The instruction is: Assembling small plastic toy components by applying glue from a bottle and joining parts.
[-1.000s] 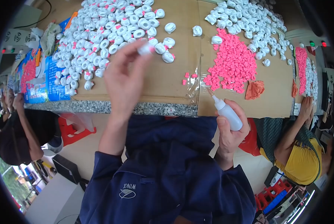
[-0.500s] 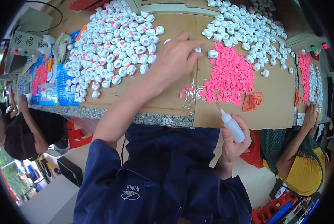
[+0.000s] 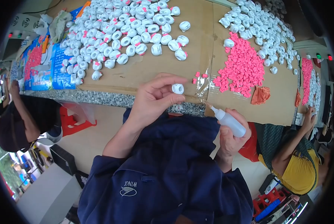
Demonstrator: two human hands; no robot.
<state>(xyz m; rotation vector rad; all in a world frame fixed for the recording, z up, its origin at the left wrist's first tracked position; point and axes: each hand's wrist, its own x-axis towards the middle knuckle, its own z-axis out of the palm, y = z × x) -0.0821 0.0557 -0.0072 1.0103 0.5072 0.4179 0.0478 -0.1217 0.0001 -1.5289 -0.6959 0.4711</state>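
Note:
My left hand (image 3: 154, 100) pinches a small white plastic piece (image 3: 178, 88) between thumb and fingers, just above the table's near edge. In my right hand (image 3: 230, 136) sits a small white squeeze bottle (image 3: 228, 120), its pointed nozzle aimed up and left toward the white piece, a short gap away. A few loose pink bits (image 3: 198, 76) lie on the cardboard just beyond my left hand.
Brown cardboard (image 3: 197, 44) covers the table. A big heap of white pieces (image 3: 126, 31) lies at the far left, another white heap (image 3: 262, 26) at the far right, a pink pile (image 3: 241, 69) between. Other people sit at the left (image 3: 10, 119) and right (image 3: 297, 156).
My left hand has come back from the far cardboard toward me, now holding a white piece near the table edge. The bottle has risen slightly toward it.

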